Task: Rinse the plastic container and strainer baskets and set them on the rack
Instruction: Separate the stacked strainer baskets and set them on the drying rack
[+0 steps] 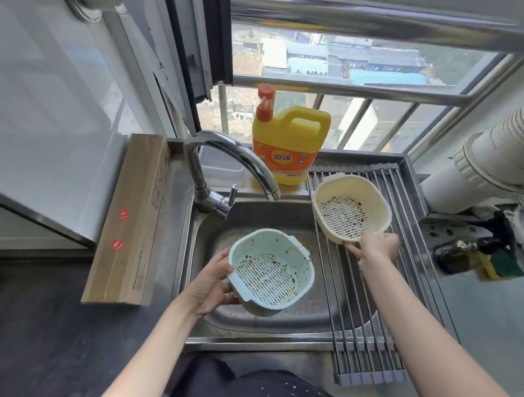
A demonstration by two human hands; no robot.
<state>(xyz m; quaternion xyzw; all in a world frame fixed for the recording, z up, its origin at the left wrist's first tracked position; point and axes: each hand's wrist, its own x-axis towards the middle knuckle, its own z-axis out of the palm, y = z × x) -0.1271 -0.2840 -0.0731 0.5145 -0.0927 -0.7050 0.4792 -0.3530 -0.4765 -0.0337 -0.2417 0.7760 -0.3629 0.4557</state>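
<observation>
Evidently mid-sort, the left hand (215,283) grips the green strainer basket (271,271) tilted over the sink (284,221), where drips fall, while the right hand (374,246) pinches the cream strainer basket (350,208) on the rack (367,312), far right.

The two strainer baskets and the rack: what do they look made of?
Blue basket and cream basket: apparently matte moulded plastic, with uniform colour and perforated bases. Rack: likely stainless steel rods, judging by the grey sheen.
</observation>
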